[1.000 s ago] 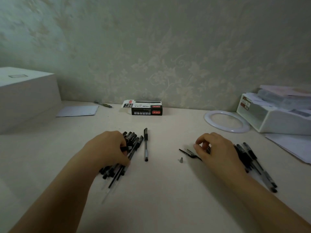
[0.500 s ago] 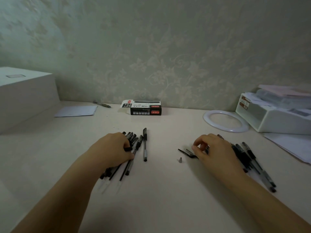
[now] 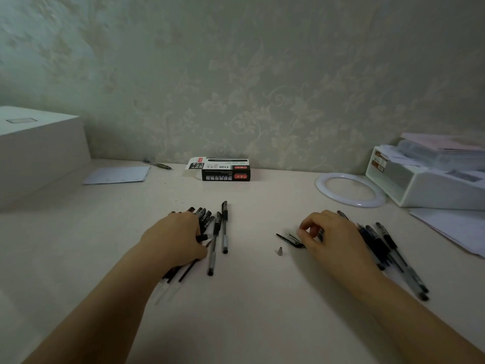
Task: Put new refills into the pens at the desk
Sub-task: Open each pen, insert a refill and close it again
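Now, your left hand (image 3: 175, 240) curls over the black pen pile (image 3: 210, 232); single out one pen, while your right hand (image 3: 330, 237) pinches thin dark refills (image 3: 290, 239) at 3 o'clock

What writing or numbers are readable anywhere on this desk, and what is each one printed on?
"1120": on the open flap of the black and white pen box by the wall.
Red labels and small print on that box: too small to read.
Orange labels on the white organiser at right: blurred.
Pens: no readable marking.
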`<state>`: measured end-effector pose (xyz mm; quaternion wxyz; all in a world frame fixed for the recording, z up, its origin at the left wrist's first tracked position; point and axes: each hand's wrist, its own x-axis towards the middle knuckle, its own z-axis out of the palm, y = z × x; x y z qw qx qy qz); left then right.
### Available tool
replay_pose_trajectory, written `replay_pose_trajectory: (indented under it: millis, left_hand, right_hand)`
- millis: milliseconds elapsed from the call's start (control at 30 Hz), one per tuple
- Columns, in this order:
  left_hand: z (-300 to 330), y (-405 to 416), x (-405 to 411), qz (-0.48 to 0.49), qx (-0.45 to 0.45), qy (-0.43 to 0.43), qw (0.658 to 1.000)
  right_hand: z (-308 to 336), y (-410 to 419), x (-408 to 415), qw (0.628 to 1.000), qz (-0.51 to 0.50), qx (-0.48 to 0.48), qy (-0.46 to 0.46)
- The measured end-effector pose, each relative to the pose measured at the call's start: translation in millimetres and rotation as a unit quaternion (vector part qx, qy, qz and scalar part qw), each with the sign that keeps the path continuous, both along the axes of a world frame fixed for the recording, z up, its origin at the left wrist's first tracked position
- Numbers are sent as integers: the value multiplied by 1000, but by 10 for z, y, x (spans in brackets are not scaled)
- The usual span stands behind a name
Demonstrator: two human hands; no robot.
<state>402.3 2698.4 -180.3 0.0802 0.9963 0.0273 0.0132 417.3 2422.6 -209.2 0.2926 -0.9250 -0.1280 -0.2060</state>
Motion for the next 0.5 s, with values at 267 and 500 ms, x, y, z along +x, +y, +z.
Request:
replay_pose_trajectory:
  millis: [267, 500]
  left_hand:
    - [115, -148, -39, 0, -107, -168, 980]
    - [-34, -671, -124, -80, -489, -101, 863]
  right_hand:
    - [86, 101, -66, 982, 25, 181, 45]
    - [106, 368, -237, 865, 225, 320, 315]
